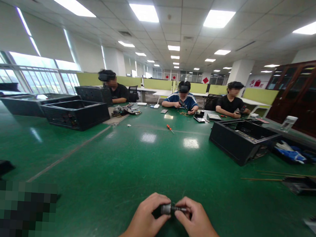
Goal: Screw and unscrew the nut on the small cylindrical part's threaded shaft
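Right by me, the left hand (149,212) grips the thick grey end of a small part (165,209), while the right hand (196,218) pinches its thin dark end; it's held over the near side of the green table (133,160). Farther off to the right sits an open black case (230,141). An orange screwdriver (169,127) lies mid-table, and beyond it three people (185,98) sit along the far edge.

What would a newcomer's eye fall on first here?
Probably the green tabletop across the middle, then the left hand and right hand at bottom centre, holding a small dark cylindrical piece. Farther back, a left-side black case and a right-side black case flank an orange screwdriver.
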`<state>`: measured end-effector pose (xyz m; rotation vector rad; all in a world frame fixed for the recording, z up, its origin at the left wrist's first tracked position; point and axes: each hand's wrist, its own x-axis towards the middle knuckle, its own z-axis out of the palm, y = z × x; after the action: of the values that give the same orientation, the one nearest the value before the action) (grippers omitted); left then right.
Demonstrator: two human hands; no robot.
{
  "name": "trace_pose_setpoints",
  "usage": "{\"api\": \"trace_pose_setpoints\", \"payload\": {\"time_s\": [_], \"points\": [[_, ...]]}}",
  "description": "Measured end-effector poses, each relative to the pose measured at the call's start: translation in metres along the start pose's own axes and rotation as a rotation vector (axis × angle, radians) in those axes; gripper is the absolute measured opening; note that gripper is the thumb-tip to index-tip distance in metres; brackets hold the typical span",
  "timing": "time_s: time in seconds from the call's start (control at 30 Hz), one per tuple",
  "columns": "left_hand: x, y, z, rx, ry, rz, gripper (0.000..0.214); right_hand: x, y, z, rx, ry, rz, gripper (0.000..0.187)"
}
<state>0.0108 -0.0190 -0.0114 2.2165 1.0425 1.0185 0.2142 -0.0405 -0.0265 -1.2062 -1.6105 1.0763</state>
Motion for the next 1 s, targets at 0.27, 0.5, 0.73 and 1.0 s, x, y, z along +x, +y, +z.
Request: {"api": "trace_pose_setpoints", "payload": {"time_s": [0.27, 0.5, 0.73, 1.0], "points": [[0.0, 0.0012, -0.0003, 0.014, 0.007, 0.001, 0.03, 0.0014, 0.0032, -0.0006, -0.017, 0.003, -0.001, 0.008], [-0.0002, -0.0004, -0.0017, 0.02, 0.018, 0.002, 0.031, 0.0002, 0.0067, -0.0011, 0.004, 0.002, 0.01, 0.014], [-0.0009, -0.002, -0.0024, 0.024, 0.04, 0.026, 0.034, 0.0022, 0.0034, -0.0015, 0.029, -0.001, 0.018, 0.019], [0.0021, 0.0, -0.0057, 0.027, 0.091, 0.066, 0.034, 0.0035, 0.0057, -0.0025, 0.062, 0.003, -0.004, 0.022]]}}
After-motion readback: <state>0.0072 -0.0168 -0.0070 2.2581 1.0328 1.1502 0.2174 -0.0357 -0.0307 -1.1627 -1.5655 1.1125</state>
